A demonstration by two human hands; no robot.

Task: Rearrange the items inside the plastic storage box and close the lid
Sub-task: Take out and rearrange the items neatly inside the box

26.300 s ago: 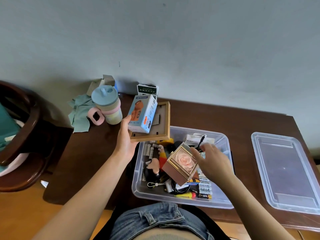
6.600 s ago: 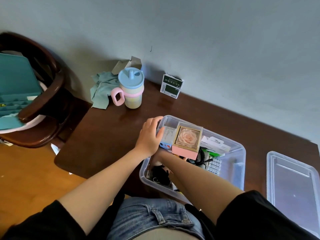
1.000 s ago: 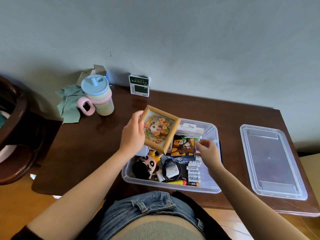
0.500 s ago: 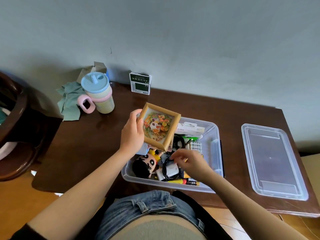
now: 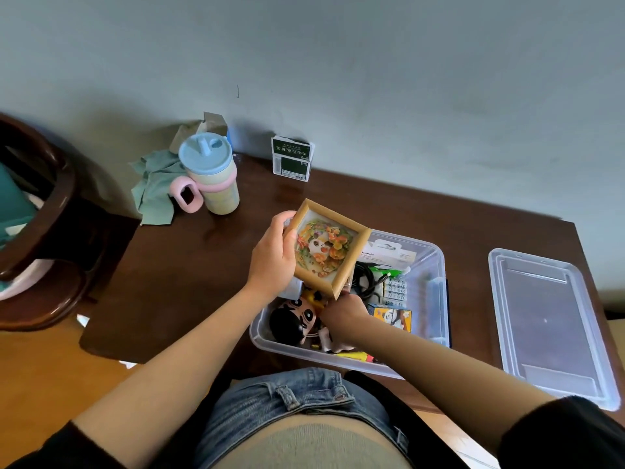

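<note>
Two hands: left hand (image 5: 272, 257) grips frame (image 5: 327, 249) above box (image 5: 436, 265); right hand (image 5: 343, 314) inside, grip can't tell

Soft, even daylight as I see it, faint sheen on the table (image 5: 270, 198) near its far edge, gentle shadows on the wall (image 5: 372, 62) behind the cup (image 5: 216, 177), wide-angle bending at the frame edges, slight softness throughout, no harsh glare.
</note>
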